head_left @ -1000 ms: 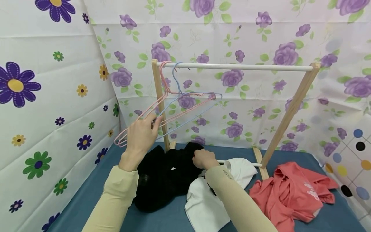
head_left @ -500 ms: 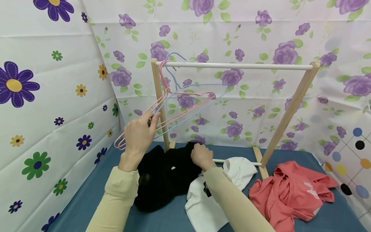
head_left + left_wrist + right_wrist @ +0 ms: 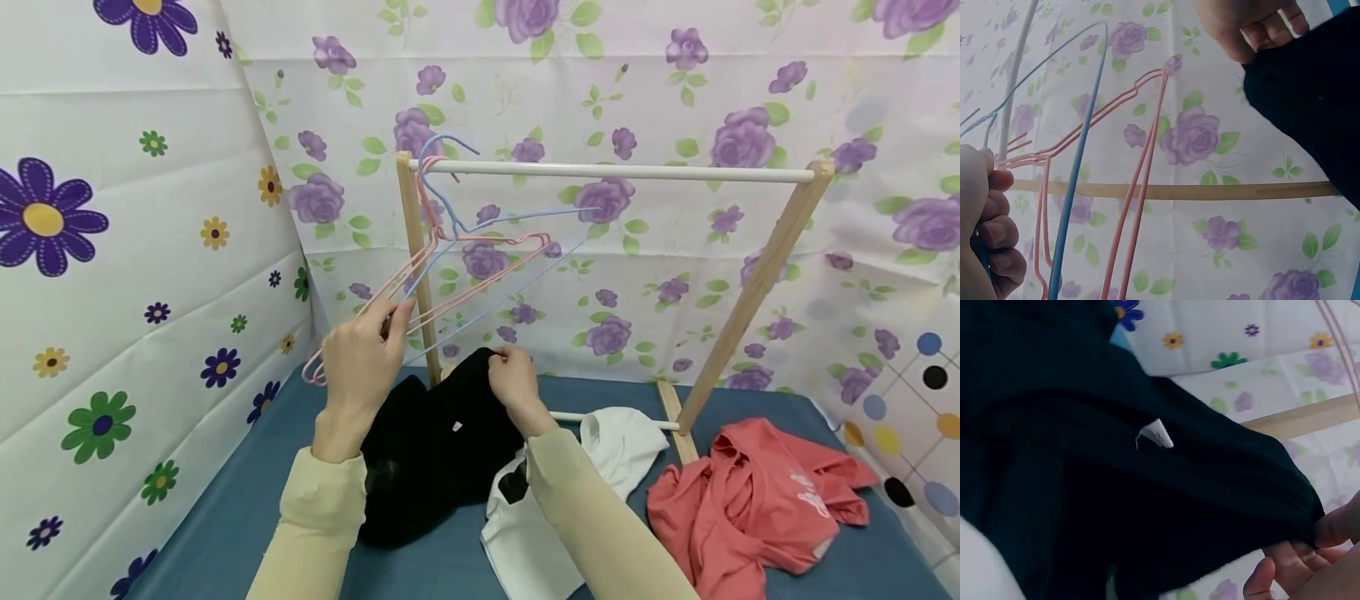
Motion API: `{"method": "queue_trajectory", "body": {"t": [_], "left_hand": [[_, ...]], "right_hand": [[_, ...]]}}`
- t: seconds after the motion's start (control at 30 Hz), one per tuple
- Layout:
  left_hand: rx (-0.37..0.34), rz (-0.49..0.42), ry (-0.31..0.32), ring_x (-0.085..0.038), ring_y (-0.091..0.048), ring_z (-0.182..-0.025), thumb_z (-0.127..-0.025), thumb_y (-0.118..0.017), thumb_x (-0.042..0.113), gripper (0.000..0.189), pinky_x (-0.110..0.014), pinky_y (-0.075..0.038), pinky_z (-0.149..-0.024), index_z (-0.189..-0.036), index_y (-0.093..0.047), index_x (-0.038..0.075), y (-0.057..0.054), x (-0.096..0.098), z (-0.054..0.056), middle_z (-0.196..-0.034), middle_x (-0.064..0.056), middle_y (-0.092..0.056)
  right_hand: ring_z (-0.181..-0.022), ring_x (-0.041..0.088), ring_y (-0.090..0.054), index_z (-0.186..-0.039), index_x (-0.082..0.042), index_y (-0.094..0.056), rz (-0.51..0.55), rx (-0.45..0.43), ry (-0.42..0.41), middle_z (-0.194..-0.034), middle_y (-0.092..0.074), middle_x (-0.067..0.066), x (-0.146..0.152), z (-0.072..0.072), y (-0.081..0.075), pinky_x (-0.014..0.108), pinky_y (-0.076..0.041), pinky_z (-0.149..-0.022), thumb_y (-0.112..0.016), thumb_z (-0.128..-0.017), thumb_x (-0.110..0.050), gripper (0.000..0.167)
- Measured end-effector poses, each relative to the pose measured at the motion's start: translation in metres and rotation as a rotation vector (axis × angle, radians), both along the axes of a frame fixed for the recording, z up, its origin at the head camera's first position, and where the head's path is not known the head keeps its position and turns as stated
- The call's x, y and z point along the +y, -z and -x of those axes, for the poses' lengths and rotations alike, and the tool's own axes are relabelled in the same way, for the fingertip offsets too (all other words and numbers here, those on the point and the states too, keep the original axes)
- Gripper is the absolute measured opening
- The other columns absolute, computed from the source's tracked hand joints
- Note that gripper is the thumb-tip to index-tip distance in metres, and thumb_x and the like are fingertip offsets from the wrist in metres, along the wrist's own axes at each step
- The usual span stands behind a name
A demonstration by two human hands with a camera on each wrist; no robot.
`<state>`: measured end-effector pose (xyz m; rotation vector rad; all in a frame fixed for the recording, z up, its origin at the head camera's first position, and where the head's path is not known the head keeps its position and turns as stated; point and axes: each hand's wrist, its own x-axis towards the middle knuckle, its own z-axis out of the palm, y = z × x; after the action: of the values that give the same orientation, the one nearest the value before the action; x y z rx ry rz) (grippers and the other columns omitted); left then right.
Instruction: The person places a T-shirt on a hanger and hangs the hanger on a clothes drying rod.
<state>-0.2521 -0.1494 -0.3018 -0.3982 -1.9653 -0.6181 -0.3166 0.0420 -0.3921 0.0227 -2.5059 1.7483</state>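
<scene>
My left hand grips the blue hanger by its left arm. The blue hook stands above the rail, off it. Behind it, pink hangers hang from the rail's left end. With thumb and fingers my right hand pinches an edge of the black garment and holds that corner raised; the rest lies heaped on the blue surface. In the right wrist view a small white tag shows on the black cloth, and the right fingers pinch its tip.
The rack has a white rail and wooden posts. A white garment lies right of the black one, partly under my right forearm. A coral-red garment lies at the right on the blue surface. Floral sheets enclose the back and sides.
The blue hanger's hook has come up off the rail, and its far end has risen. My right hand has lifted the edge of the black garment up a little.
</scene>
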Motion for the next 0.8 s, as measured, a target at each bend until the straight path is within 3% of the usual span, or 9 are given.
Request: {"method": "queue_trajectory", "body": {"t": [0.07, 0.17, 0.37, 0.47, 0.57, 0.67, 0.8], "left_hand": [[0.009, -0.001, 0.003, -0.012, -0.023, -0.038, -0.099, -0.061, 0.026, 0.034, -0.032, -0.020, -0.041, -0.070, -0.058, 0.009, 0.004, 0.000, -0.004, -0.048, 0.003, -0.032], [0.022, -0.009, 0.007, -0.010, -0.022, -0.038, -0.098, -0.062, 0.024, 0.031, -0.031, -0.019, -0.040, -0.072, -0.060, 0.008, 0.011, 0.001, -0.009, -0.048, 0.005, -0.031], [0.067, -0.041, -0.013, -0.008, -0.024, -0.038, -0.095, -0.067, 0.020, 0.024, -0.030, -0.019, -0.039, -0.074, -0.063, 0.008, 0.026, 0.001, -0.017, -0.048, 0.004, -0.036], [0.078, -0.059, -0.022, -0.008, -0.025, -0.038, -0.095, -0.067, 0.020, 0.025, -0.029, -0.019, -0.039, -0.072, -0.061, 0.009, 0.034, 0.000, -0.021, -0.049, 0.004, -0.037], [0.078, -0.074, -0.025, -0.007, -0.024, -0.039, -0.095, -0.066, 0.020, 0.027, -0.029, -0.019, -0.039, -0.071, -0.060, 0.010, 0.041, -0.002, -0.024, -0.049, 0.005, -0.036], [0.074, -0.084, -0.023, -0.006, -0.023, -0.040, -0.094, -0.067, 0.019, 0.029, -0.028, -0.019, -0.040, -0.068, -0.056, 0.012, 0.047, -0.002, -0.028, -0.049, 0.006, -0.034], [0.073, -0.079, -0.007, -0.005, -0.024, -0.040, -0.092, -0.069, 0.017, 0.030, -0.027, -0.019, -0.039, -0.066, -0.055, 0.014, 0.054, -0.005, -0.029, -0.050, 0.007, -0.034]], "right_hand": [[-0.077, 0.021, -0.052, -0.133, -0.004, -0.056, 0.018, -0.008, 0.008, -0.116, -0.060, 0.013, 0.001, -0.002, -0.004, 0.036, -0.043, -0.070, -0.041, -0.105, -0.016, 0.034], [-0.074, 0.023, -0.052, -0.130, -0.006, -0.058, 0.008, 0.042, 0.040, -0.110, -0.061, 0.012, 0.005, -0.006, -0.007, 0.037, -0.043, -0.068, -0.042, -0.104, -0.017, 0.032], [-0.067, 0.020, -0.055, -0.109, -0.010, -0.070, -0.267, 0.344, 0.189, -0.091, -0.063, 0.005, 0.015, -0.009, -0.012, 0.037, -0.045, -0.059, -0.048, -0.097, -0.014, 0.025], [-0.063, 0.019, -0.054, -0.108, -0.009, -0.070, -0.333, 0.418, 0.228, -0.089, -0.063, 0.007, 0.021, -0.011, -0.014, 0.035, -0.043, -0.054, -0.048, -0.098, -0.013, 0.025], [-0.050, 0.018, -0.047, -0.111, -0.004, -0.064, -0.305, 0.430, 0.229, -0.071, -0.059, 0.008, 0.025, -0.013, -0.017, 0.033, -0.037, -0.048, -0.042, -0.100, -0.012, 0.026], [-0.042, 0.016, -0.035, -0.116, -0.002, -0.054, -0.199, 0.402, 0.199, -0.056, -0.046, 0.006, 0.030, -0.015, -0.019, 0.030, -0.029, -0.043, -0.035, -0.101, -0.011, 0.025], [-0.041, 0.014, -0.028, -0.122, -0.007, -0.051, -0.018, 0.319, 0.172, -0.055, -0.036, 0.003, 0.039, -0.021, -0.024, 0.028, -0.026, -0.042, -0.031, -0.103, -0.011, 0.028]]}}
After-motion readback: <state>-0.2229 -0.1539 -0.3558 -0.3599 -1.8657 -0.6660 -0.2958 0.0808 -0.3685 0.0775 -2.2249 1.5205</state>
